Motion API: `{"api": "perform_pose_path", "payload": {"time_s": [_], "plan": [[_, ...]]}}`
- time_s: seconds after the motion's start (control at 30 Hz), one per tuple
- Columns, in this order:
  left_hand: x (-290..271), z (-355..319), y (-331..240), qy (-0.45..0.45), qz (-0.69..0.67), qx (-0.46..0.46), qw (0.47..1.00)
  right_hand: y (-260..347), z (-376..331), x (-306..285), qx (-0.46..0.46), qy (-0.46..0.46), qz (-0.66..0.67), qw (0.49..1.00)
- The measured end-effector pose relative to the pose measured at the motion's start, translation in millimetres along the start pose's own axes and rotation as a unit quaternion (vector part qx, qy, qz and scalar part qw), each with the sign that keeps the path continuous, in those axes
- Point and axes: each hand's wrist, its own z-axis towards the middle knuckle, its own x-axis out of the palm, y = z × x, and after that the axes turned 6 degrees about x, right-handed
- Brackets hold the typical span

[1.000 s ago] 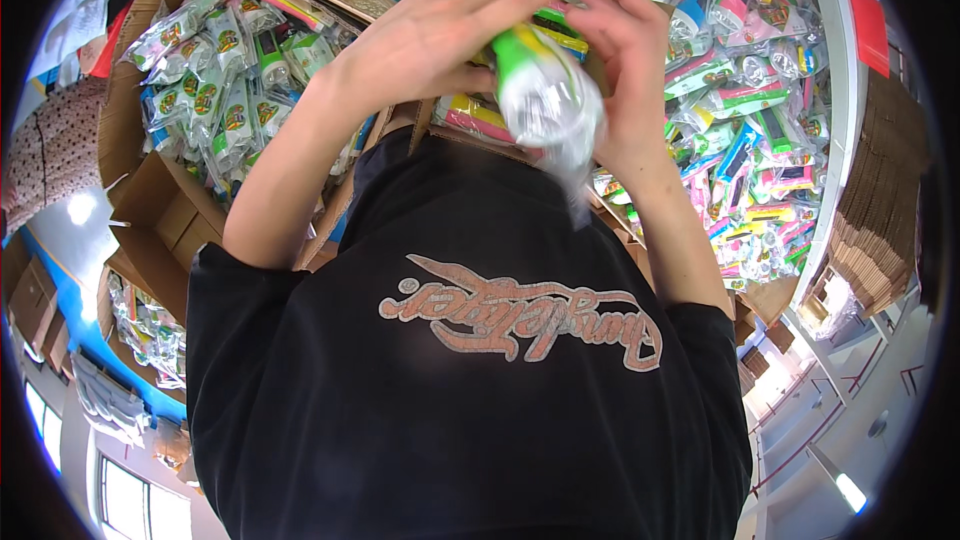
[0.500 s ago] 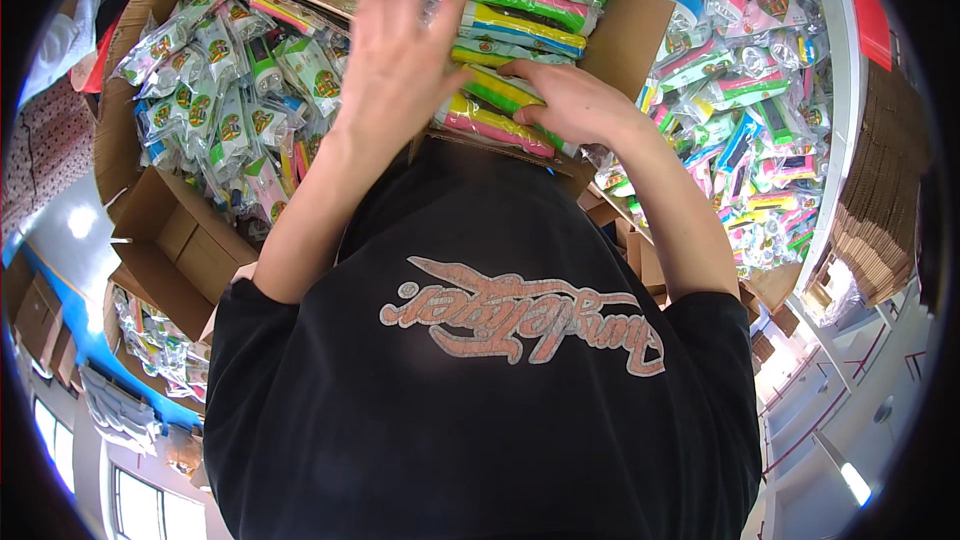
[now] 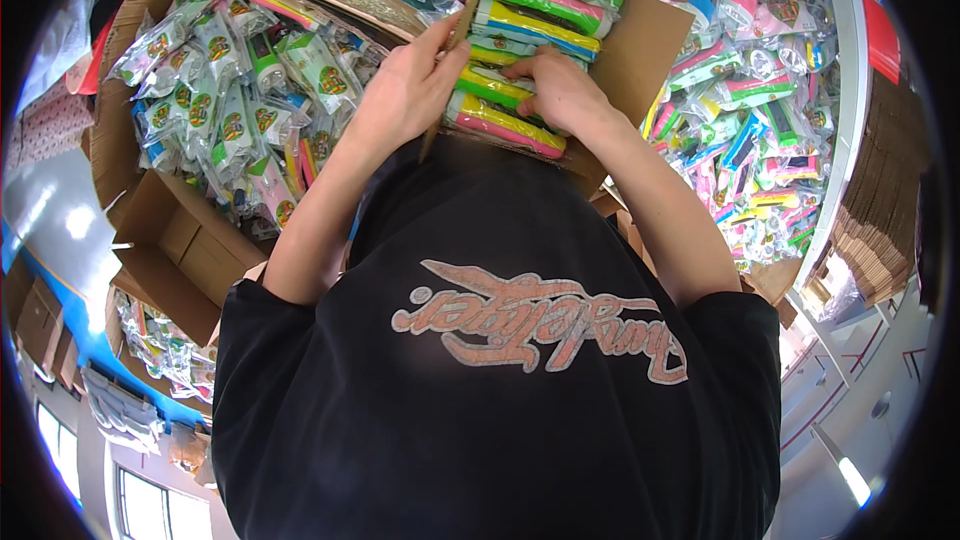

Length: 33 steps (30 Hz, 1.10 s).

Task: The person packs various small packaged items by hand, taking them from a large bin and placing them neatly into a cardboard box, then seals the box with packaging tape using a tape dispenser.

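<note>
The stack of long, bagged toys in green, yellow and pink plastic [image 3: 520, 70] lies inside the open brown cardboard carton [image 3: 655, 35], straight ahead of the person at twelve o'clock from the chest. Each pack runs crosswise, its long axis from about ten o'clock to four o'clock, so the packs lie side-on to both forearms.

The right hand [image 3: 562, 90] is the nearer one: it rests palm down on top of the stack, fingers curled over a green and yellow pack, pressing rather than lifting as far as can be told. The left hand [image 3: 405, 90] sits at nine o'clock of the stack, its fingers closed on the thin upright cardboard flap [image 3: 462, 25] of the carton, which stands between that hand and the packs.

At ten o'clock, a second wide cardboard box [image 3: 170, 230] holds loose clear bags with green and white items [image 3: 235, 90]. At two to three o'clock lies a heap of mixed bright packs in pink, blue and green [image 3: 755, 100], with a pile of flat brown cardboard sheets [image 3: 880, 210] beyond it. The black printed shirt [image 3: 500, 390] fills the lower view.
</note>
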Motion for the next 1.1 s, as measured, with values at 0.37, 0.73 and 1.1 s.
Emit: {"api": "perform_pose_path", "payload": {"time_s": [0.37, 0.73, 1.1], "plan": [[-118, 126, 104, -0.344, 0.456, 0.061, 0.818, 26, -49, -18, -0.076, -0.207, 0.023, 0.975], [-127, 158, 158, -0.232, 0.455, -0.060, 0.858, 33, -65, -5, -0.130, -0.194, 0.178, 0.956], [-148, 23, 101, -0.026, -0.307, -0.108, 0.945, 14, -56, -17, -0.107, -0.262, 0.354, 0.891]]}}
